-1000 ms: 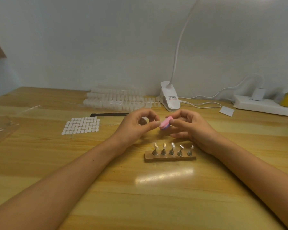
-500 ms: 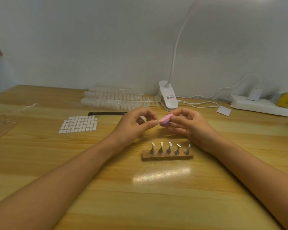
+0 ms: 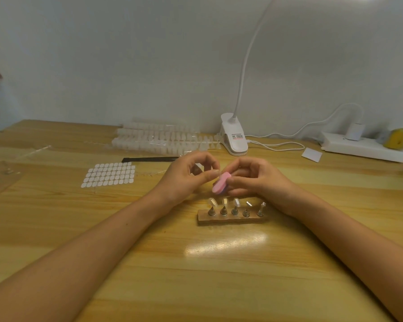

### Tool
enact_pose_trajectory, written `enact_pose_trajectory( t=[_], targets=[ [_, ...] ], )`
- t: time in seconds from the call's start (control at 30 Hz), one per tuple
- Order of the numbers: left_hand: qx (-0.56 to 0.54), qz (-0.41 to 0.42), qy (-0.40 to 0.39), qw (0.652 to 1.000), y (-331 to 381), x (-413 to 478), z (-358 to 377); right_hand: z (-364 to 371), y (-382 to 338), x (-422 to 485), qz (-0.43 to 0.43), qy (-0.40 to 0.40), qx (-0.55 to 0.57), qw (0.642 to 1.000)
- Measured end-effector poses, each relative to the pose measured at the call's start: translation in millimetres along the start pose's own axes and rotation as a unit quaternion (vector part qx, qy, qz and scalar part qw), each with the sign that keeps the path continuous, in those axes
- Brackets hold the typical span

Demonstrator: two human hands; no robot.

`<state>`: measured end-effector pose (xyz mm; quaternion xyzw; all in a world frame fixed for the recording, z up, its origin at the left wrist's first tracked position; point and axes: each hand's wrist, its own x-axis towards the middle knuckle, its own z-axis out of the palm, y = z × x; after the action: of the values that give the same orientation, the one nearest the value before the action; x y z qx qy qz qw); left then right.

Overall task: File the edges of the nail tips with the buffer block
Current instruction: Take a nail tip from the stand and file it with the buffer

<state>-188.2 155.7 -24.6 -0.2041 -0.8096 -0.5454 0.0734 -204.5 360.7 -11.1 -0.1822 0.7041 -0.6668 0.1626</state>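
Note:
My right hand [image 3: 258, 180] grips a small pink buffer block [image 3: 221, 185], tilted with its lower end pointing down and left. My left hand [image 3: 189, 176] has thumb and forefinger pinched together right against the block's upper edge; a nail tip between them is too small to make out. Just below both hands a wooden holder [image 3: 229, 220] carries a row of metal stands, three of them topped with clear nail tips [image 3: 224, 202].
A sheet of white adhesive tabs [image 3: 108, 174] lies left of my hands, with a black strip [image 3: 149, 159] and racks of clear nail tips [image 3: 158, 140] behind. A clip lamp [image 3: 234, 139], its cable, a white card [image 3: 311, 155] and a power strip [image 3: 363, 147] sit at the back right.
The pink block has tipped downward in my right hand, its lower end now nearer the holder. My left hand's pinch stays against the block.

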Motion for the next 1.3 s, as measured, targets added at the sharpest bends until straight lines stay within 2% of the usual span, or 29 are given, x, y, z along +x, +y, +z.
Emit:
enact_pose_trajectory(
  t=[0.13, 0.23, 0.33, 0.43, 0.57, 0.67, 0.77, 0.9, 1.03, 1.2, 1.3],
  targets=[
    [0.002, -0.003, -0.001, 1.000, 0.1, 0.4, 0.4, -1.5, 3.0, 1.2, -0.017, 0.047, 0.034, 0.998],
    [0.011, -0.002, 0.001, 1.000, 0.3, 0.3, 0.1, 0.5, 2.3, 0.5, -0.008, 0.006, -0.020, 1.000],
    [0.010, -0.003, 0.011, 1.000, 0.5, -0.6, 0.2, 0.0, 1.7, 0.6, -0.008, 0.027, 0.000, 1.000],
    [0.016, 0.006, 0.003, 1.000, 0.9, -0.9, 0.5, 1.6, 0.4, -1.2, -0.006, -0.011, -0.037, 0.999],
    [0.010, 0.001, 0.013, 1.000, 1.4, -0.6, 0.5, 0.7, 2.1, -0.5, -0.016, 0.041, 0.012, 0.999],
    [0.019, 0.007, 0.010, 1.000, 0.6, -0.6, 0.8, 2.2, 2.7, -0.2, -0.009, -0.001, -0.034, 0.999],
    [0.011, 0.004, 0.011, 1.000, 0.3, -0.7, 0.2, 0.9, 3.3, -0.2, -0.019, 0.042, 0.011, 0.999],
    [0.011, 0.003, 0.009, 1.000, 0.6, -0.7, 0.3, 1.2, 4.2, -0.7, -0.012, -0.011, -0.043, 0.999],
    [0.016, 0.000, 0.009, 1.000, 1.9, -0.9, 0.2, -1.7, 4.8, 1.4, -0.013, 0.053, 0.010, 0.998],
    [0.007, -0.006, 0.006, 1.000, 1.8, -1.9, -0.1, -1.8, 3.1, 1.9, -0.003, 0.040, 0.000, 0.999],
    [0.008, 0.002, 0.012, 1.000, 0.2, -1.0, -0.5, 2.2, 4.3, -0.5, -0.013, 0.005, -0.054, 0.998]
  ],
)
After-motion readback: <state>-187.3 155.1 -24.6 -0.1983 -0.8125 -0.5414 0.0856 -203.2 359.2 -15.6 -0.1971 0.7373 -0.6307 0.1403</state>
